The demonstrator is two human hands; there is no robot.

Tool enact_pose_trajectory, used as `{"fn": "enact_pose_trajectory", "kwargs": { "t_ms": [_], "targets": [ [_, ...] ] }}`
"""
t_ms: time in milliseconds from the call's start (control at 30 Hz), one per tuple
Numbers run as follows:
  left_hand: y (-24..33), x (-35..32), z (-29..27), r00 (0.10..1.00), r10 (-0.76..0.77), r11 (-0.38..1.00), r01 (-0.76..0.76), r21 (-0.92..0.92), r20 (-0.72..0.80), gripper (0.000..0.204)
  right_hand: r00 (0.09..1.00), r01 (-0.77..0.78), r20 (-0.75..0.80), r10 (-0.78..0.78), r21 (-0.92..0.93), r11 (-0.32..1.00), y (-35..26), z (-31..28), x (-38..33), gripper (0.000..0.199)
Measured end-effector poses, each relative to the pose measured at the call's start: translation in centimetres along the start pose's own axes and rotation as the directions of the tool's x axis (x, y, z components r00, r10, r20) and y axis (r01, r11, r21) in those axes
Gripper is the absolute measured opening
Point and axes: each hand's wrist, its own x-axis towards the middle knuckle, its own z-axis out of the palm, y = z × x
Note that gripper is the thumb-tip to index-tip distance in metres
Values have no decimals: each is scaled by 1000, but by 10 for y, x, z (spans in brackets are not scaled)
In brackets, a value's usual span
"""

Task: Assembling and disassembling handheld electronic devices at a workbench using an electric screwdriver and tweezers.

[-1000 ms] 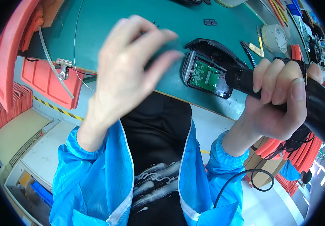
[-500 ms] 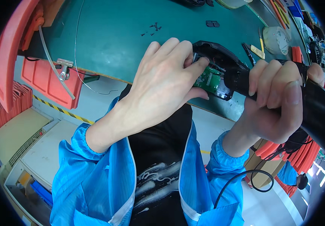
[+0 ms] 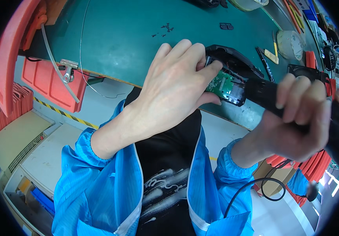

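Note:
My left hand [image 3: 177, 82] grips an opened black plastic housing [image 3: 236, 59] by its left end, thumb on the near side and fingers on the far side. Inside the housing lies a green circuit board [image 3: 225, 83], partly covered by those fingers. My right hand [image 3: 303, 118], a little blurred, is wrapped round a thick black cylindrical tool that looks like an electric screwdriver [image 3: 263, 93]. Its nose is over the right end of the board; whether it touches I cannot tell. The tool's upper end runs off toward the right rim.
Several small dark screws [image 3: 168, 27] and a small black part [image 3: 226, 26] lie on the green mat [image 3: 114, 43]. A black pen-like tool [image 3: 264, 63], a yellow-handled cutter [image 3: 271, 55] and a tape roll [image 3: 289, 43] sit at right. A metal clip [image 3: 68, 70] grips the table edge.
The screwdriver and my right hand have shifted to the right, away from my left hand. My left hand still grips the housing, and the view has shifted slightly.

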Motion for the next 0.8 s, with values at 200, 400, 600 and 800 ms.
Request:
{"fn": "enact_pose_trajectory", "kwargs": {
  "t_ms": [200, 400, 600, 800],
  "targets": [
    [-2, 2, -1, 1000, -6, 1000, 6, -2, -2, 63, 999, -3, -43, 2, -24, 1000, 2, 0, -4, 33],
    [-2, 2, 0, 1000, -10, 1000, 10, 10, 0, 63, 998, -3, -70, -1, -63, 998, 12, 1, -6, 30],
    [-4, 2, 0, 1000, -8, 1000, 8, 4, 0, 63, 996, 0, -89, -8, -93, 996, 17, 1, -7, 26],
    [-3, 2, -1, 1000, -14, 1000, 14, 5, 4, 64, 994, 6, -106, -20, -128, 992, 20, 1, -7, 23]
  ]
}}
